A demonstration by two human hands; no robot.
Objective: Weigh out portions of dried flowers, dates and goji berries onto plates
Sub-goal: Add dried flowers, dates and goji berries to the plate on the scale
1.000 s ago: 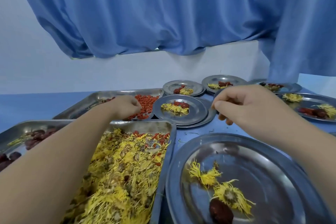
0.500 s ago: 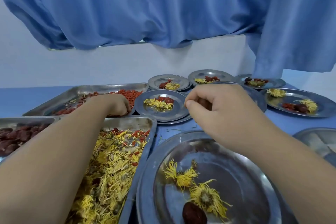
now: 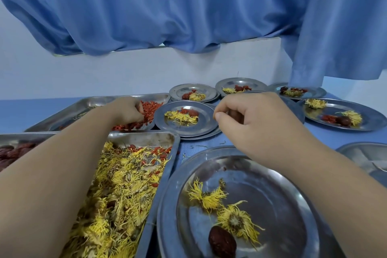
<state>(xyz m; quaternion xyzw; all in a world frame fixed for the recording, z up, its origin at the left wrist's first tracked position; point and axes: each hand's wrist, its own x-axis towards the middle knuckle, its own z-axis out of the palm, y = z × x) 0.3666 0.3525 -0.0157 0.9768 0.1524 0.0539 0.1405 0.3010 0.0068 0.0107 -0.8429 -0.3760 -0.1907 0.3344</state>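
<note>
Three steel trays sit on the left. The goji tray (image 3: 83, 104) is farthest and holds goji berries (image 3: 152, 107). The flower tray (image 3: 146, 138) is nearer, heaped with dried flowers (image 3: 117, 190) and a scatter of red berries at its far end. The date tray (image 3: 25, 137) is cut off by the left edge and holds dates (image 3: 12, 153). Eight plates show a face; six of them carry portions, one is mostly hidden behind the right hand (image 3: 257, 123), and one is cut off at the right edge. The near plate (image 3: 272, 205) holds two flower heads (image 3: 238, 221) and one date (image 3: 222, 242), whose long axis runs from far left to near right. The centre plate (image 3: 201, 125) lies stacked on another. The flower tray's long side runs near to far, its right rim just beside the near plate's rim. The goji tray's right corner sits just beside the centre plate. Bare blue table (image 3: 339, 136) shows as a strip between the near and centre plates and again on the right. The hands are well apart. The left hand (image 3: 127, 111) is down in the goji tray, its fingers bunched on a pinch of berries. The right hand hovers over the far rim of the near plate with fingers curled and thumb against forefinger; I cannot tell whether it holds anything. A blue curtain (image 3: 188, 6) hangs behind.
</note>
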